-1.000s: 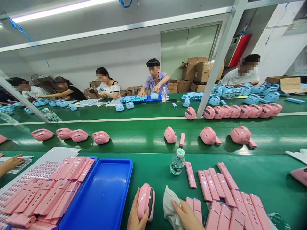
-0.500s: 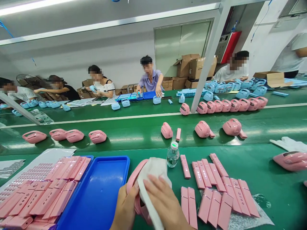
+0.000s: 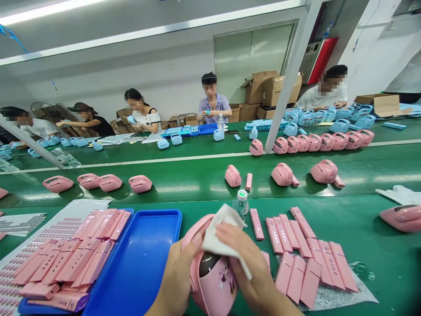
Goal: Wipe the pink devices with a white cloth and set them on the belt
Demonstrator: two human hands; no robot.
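My left hand [image 3: 179, 272] grips a rounded pink plastic housing [image 3: 215, 287] with a carry handle, a dark glossy window and a small printed figure on its side. My right hand [image 3: 246, 254] is closed on a white cloth [image 3: 223, 228], pressed against the top of the housing. Just beyond stands a clear water bottle [image 3: 241, 204] with a green-and-white cap. Right of my hands lie several flat pink panels [image 3: 296, 272], some on a sheet of bubble wrap [image 3: 362, 294]. To the left, an empty blue tray [image 3: 131, 267] sits beside another piled with pink panels [image 3: 69, 259].
Beyond is a green conveyor belt [image 3: 184, 175] bearing several pink housings [image 3: 110, 183]. Across it, people [image 3: 213, 103] sit working among light-blue housings [image 3: 305, 116]. A white glove [image 3: 399, 195] and a pink housing [image 3: 403, 218] lie at the right. A slanted metal post [image 3: 289, 83] rises behind the belt.
The housing is now turned so its window and printed figure show. My right hand with the cloth has shifted to its upper right. Across the belt, one person has drawn both hands in.
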